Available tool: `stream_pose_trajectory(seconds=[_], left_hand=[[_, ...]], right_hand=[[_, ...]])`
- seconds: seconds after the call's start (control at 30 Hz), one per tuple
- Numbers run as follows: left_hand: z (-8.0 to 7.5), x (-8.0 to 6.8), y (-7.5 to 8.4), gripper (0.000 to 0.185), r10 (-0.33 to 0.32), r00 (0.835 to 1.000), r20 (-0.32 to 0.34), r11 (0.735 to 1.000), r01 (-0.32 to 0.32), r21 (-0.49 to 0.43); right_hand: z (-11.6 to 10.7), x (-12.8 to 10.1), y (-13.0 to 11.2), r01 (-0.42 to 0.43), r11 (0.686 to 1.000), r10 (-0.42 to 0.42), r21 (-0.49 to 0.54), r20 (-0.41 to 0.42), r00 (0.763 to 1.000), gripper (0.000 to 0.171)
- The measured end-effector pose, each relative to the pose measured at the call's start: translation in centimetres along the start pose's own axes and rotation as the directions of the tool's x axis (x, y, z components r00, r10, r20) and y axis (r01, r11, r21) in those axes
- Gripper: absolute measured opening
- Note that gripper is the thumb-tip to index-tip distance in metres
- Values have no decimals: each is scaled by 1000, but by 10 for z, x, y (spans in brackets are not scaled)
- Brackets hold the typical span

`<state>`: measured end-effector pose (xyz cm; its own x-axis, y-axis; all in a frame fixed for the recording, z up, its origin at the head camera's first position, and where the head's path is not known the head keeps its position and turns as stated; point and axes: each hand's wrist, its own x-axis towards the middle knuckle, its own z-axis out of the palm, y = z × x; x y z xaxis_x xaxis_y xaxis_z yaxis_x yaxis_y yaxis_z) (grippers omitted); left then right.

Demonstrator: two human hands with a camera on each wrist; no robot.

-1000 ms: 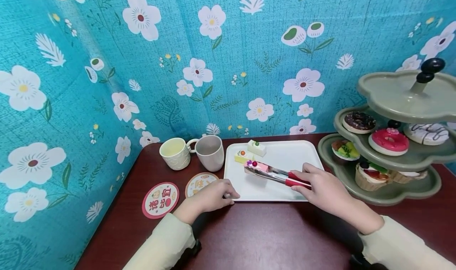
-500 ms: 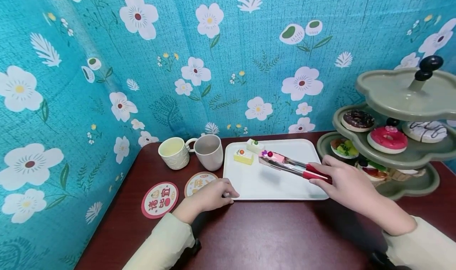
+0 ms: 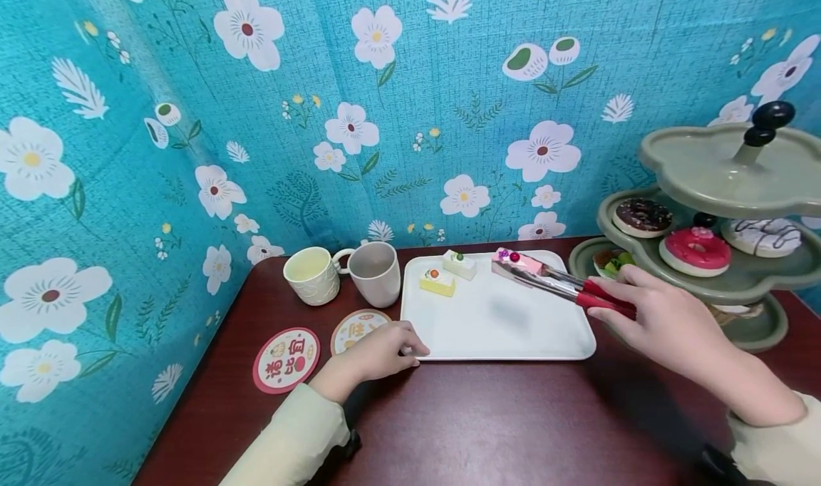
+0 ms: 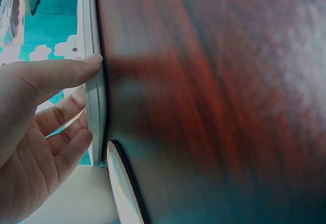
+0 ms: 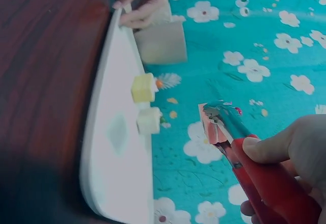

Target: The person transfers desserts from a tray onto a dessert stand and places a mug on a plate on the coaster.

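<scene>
Right now my right hand [image 3: 667, 315] grips the red handles of a pair of tongs [image 3: 571, 286], squeezing them so the metal tips clamp a pink cake slice [image 3: 516, 261] topped with small berries. That slice hangs in the air above the far right corner of the white tray [image 3: 507, 329], clear of its surface; the right wrist view shows it [image 5: 214, 124] lifted well off the tray [image 5: 109, 183]. My left hand [image 3: 378, 350] pinches the near left edge of the tray, thumb on the rim and fingers [image 4: 61, 132] underneath, holding it against the dark red counter [image 3: 487, 422].

Two pieces sit on the tray's far left part: a yellow cake cube [image 3: 437, 281] and, just behind it, a white cake cube [image 3: 459, 264]. Beyond the tongs, to the right, stands a green tiered stand [image 3: 725, 187] carrying a chocolate donut [image 3: 642, 216], a pink donut [image 3: 695, 251], a white striped donut [image 3: 766, 235] and a fruit tart [image 3: 612, 261] on the bottom tier. Left of the tray are two mugs [image 3: 346, 272] and two round coasters [image 3: 287, 359].

As I judge it, the pink slice is picked up and in transit toward the stand, not yet set down; the two cubes remain untouched.
</scene>
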<state>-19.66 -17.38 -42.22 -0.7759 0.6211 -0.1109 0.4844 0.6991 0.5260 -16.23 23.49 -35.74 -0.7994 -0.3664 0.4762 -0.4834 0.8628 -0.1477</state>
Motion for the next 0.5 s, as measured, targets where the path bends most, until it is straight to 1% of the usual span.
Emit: stream_pose_trajectory(seconds=[0.07, 0.17, 0.37, 0.5], left_hand=[[0, 0, 0, 17, 1, 1000, -1, 1000, -1, 2], [0, 0, 0, 17, 1, 1000, -1, 1000, -1, 3], [1, 0, -1, 18, 5, 1000, -5, 1000, -5, 1], [1, 0, -1, 18, 15, 1000, -9, 1000, -15, 4]], right_hand=[[-5, 0, 3, -18, 1000, 18, -9, -3, 1000, 58], [-11, 0, 5, -56, 998, 57, -31, 13, 998, 61], [-26, 2, 9, -67, 994, 69, -90, 19, 997, 60], [-38, 5, 10, -105, 986, 112, -126, 54, 992, 59]])
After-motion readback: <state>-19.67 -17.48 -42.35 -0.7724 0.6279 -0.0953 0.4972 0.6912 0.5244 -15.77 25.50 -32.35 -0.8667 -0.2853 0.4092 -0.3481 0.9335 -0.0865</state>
